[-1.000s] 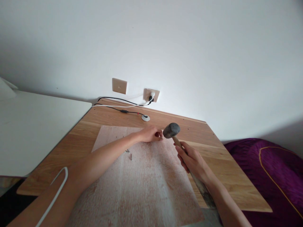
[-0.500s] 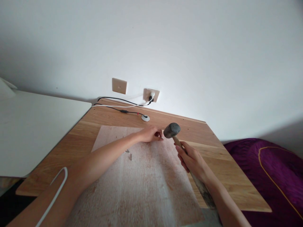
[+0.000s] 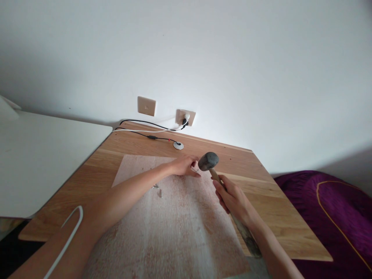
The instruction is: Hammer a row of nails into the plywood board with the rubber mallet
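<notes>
Right hand (image 3: 232, 199) grips mallet (image 3: 208, 161); left hand (image 3: 183, 166) pinches tiny item (image 3: 194, 169) beside head; metal bits (image 3: 158, 190), cables (image 3: 145, 133) nearby.

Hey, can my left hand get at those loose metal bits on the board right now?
Probably: nothing covers the metal bits, which lie on the board right beside that forearm. But the left hand is busy pinching a small item beside the hammer.

Bare forearms right up the frame — left hand (image 3: 183, 166) and right hand (image 3: 232, 198) bare too — slim, long-fingered.
</notes>
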`<action>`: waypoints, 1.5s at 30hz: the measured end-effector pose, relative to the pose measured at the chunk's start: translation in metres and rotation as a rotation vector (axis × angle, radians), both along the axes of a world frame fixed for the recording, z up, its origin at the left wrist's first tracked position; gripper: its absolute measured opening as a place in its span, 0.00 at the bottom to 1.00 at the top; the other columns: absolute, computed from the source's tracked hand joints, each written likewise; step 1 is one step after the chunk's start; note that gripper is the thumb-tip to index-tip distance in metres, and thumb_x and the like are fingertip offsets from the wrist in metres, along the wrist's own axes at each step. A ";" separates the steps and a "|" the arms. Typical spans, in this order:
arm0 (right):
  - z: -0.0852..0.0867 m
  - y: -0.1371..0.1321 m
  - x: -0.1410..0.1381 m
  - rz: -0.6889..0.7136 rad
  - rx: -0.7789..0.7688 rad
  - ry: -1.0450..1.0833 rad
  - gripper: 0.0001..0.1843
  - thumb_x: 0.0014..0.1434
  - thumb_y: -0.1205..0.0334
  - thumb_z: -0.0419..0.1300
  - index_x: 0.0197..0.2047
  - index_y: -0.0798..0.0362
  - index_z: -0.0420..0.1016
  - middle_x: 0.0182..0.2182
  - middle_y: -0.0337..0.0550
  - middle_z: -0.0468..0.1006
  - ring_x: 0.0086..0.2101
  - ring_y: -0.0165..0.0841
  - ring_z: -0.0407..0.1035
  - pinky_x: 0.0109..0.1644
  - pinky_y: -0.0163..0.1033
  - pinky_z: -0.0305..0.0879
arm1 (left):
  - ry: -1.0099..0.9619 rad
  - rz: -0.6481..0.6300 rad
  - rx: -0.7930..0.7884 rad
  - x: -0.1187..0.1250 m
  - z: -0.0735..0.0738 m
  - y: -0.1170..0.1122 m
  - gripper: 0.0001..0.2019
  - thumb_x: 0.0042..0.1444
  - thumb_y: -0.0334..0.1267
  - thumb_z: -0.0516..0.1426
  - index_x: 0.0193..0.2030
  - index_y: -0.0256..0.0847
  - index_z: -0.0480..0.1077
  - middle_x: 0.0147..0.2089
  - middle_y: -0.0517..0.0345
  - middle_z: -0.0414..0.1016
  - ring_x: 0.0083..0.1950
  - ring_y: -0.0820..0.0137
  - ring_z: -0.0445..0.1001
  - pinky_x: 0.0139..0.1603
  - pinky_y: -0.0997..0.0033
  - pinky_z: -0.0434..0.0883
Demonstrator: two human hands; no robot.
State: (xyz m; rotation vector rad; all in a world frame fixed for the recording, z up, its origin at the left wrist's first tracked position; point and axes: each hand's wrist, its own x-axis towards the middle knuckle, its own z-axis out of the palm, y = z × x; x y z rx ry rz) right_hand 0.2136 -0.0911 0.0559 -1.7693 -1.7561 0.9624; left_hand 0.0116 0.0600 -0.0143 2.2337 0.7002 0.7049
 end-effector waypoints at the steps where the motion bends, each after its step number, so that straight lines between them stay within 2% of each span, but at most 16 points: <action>1: -0.001 0.000 -0.001 0.014 -0.014 -0.022 0.20 0.66 0.40 0.50 0.41 0.49 0.66 0.20 0.29 0.67 0.14 0.27 0.63 0.14 0.31 0.58 | -0.003 0.004 0.002 0.000 0.000 0.000 0.19 0.47 0.44 0.73 0.42 0.38 0.76 0.34 0.61 0.74 0.33 0.69 0.70 0.34 0.72 0.62; 6: -0.006 -0.001 -0.006 0.014 0.015 -0.068 0.20 0.67 0.40 0.48 0.41 0.49 0.66 0.18 0.29 0.67 0.14 0.28 0.64 0.15 0.32 0.60 | 0.010 -0.004 0.024 0.001 -0.001 0.000 0.19 0.48 0.45 0.73 0.42 0.39 0.75 0.36 0.58 0.75 0.36 0.67 0.71 0.36 0.71 0.63; 10: -0.007 -0.003 -0.007 0.025 0.016 -0.065 0.20 0.68 0.40 0.48 0.42 0.48 0.65 0.19 0.29 0.68 0.14 0.29 0.64 0.15 0.33 0.60 | 0.007 -0.031 0.017 -0.001 0.001 -0.001 0.24 0.46 0.48 0.73 0.47 0.39 0.76 0.39 0.57 0.76 0.37 0.66 0.72 0.37 0.70 0.65; 15: -0.017 -0.012 -0.003 -0.021 0.067 -0.078 0.19 0.69 0.41 0.47 0.39 0.47 0.65 0.18 0.30 0.68 0.15 0.30 0.65 0.18 0.33 0.60 | 0.109 -0.061 0.023 -0.001 0.015 -0.003 0.29 0.44 0.51 0.74 0.50 0.40 0.77 0.42 0.55 0.78 0.41 0.64 0.74 0.39 0.70 0.65; 18: -0.027 -0.018 0.000 -0.079 0.049 -0.069 0.22 0.69 0.39 0.46 0.42 0.47 0.67 0.17 0.30 0.68 0.13 0.31 0.64 0.17 0.34 0.58 | 0.188 -0.078 -0.039 -0.009 0.029 -0.003 0.34 0.46 0.54 0.73 0.57 0.38 0.74 0.45 0.51 0.79 0.42 0.64 0.76 0.40 0.70 0.67; 20: -0.032 -0.022 0.002 -0.082 0.043 -0.090 0.22 0.69 0.39 0.46 0.45 0.48 0.68 0.18 0.32 0.70 0.15 0.34 0.67 0.19 0.36 0.60 | 0.217 -0.063 -0.051 -0.024 0.042 -0.005 0.35 0.50 0.55 0.71 0.59 0.36 0.73 0.46 0.49 0.78 0.44 0.63 0.76 0.42 0.70 0.68; 23: -0.039 -0.026 0.003 -0.063 0.123 -0.166 0.21 0.70 0.44 0.46 0.47 0.50 0.71 0.22 0.40 0.76 0.23 0.41 0.75 0.29 0.41 0.65 | 0.263 -0.102 0.012 -0.060 0.064 -0.015 0.24 0.56 0.49 0.67 0.55 0.39 0.76 0.45 0.52 0.78 0.44 0.66 0.76 0.45 0.72 0.67; 27: -0.046 -0.028 0.003 -0.047 0.200 -0.214 0.22 0.72 0.46 0.45 0.53 0.51 0.72 0.37 0.52 0.84 0.37 0.48 0.80 0.39 0.44 0.67 | 0.385 -0.015 0.035 -0.123 0.083 -0.042 0.16 0.61 0.47 0.62 0.53 0.44 0.77 0.47 0.55 0.77 0.46 0.66 0.77 0.48 0.72 0.67; 29: -0.048 -0.027 0.004 -0.060 0.180 -0.216 0.23 0.72 0.46 0.45 0.54 0.51 0.72 0.37 0.53 0.85 0.39 0.49 0.81 0.39 0.44 0.68 | 0.449 0.036 0.012 -0.153 0.082 -0.057 0.18 0.59 0.48 0.64 0.54 0.47 0.76 0.50 0.56 0.76 0.50 0.64 0.76 0.51 0.71 0.68; 31: -0.050 -0.025 0.006 -0.065 0.157 -0.209 0.24 0.71 0.45 0.43 0.51 0.52 0.72 0.33 0.51 0.84 0.35 0.48 0.81 0.37 0.44 0.67 | 0.505 0.066 -0.021 -0.176 0.077 -0.070 0.26 0.52 0.50 0.68 0.57 0.47 0.75 0.54 0.54 0.75 0.52 0.61 0.76 0.52 0.70 0.69; 34: -0.052 -0.022 0.008 -0.053 0.167 -0.191 0.23 0.70 0.46 0.43 0.49 0.52 0.72 0.28 0.47 0.82 0.31 0.46 0.80 0.35 0.42 0.66 | 0.547 0.071 -0.096 -0.194 0.065 -0.083 0.34 0.50 0.50 0.70 0.64 0.48 0.72 0.57 0.52 0.73 0.46 0.63 0.77 0.47 0.70 0.71; 38: -0.054 -0.022 0.008 -0.065 0.189 -0.194 0.23 0.70 0.46 0.44 0.49 0.51 0.73 0.28 0.47 0.83 0.31 0.46 0.81 0.34 0.42 0.67 | 0.519 0.075 -0.170 -0.185 0.058 -0.090 0.33 0.53 0.48 0.68 0.66 0.46 0.70 0.56 0.52 0.71 0.39 0.68 0.76 0.41 0.71 0.71; 42: -0.053 -0.024 0.008 -0.083 0.194 -0.199 0.24 0.71 0.46 0.44 0.52 0.52 0.73 0.31 0.49 0.84 0.35 0.48 0.82 0.37 0.43 0.68 | 0.475 0.010 -0.214 -0.165 0.058 -0.093 0.24 0.53 0.45 0.68 0.56 0.43 0.74 0.52 0.53 0.71 0.37 0.69 0.76 0.38 0.71 0.70; 45: -0.052 -0.024 0.007 -0.072 0.167 -0.171 0.24 0.72 0.46 0.43 0.53 0.52 0.73 0.33 0.50 0.84 0.37 0.48 0.82 0.38 0.43 0.68 | 0.453 0.013 -0.226 -0.153 0.058 -0.099 0.17 0.53 0.41 0.67 0.49 0.42 0.75 0.49 0.55 0.72 0.36 0.69 0.75 0.38 0.71 0.70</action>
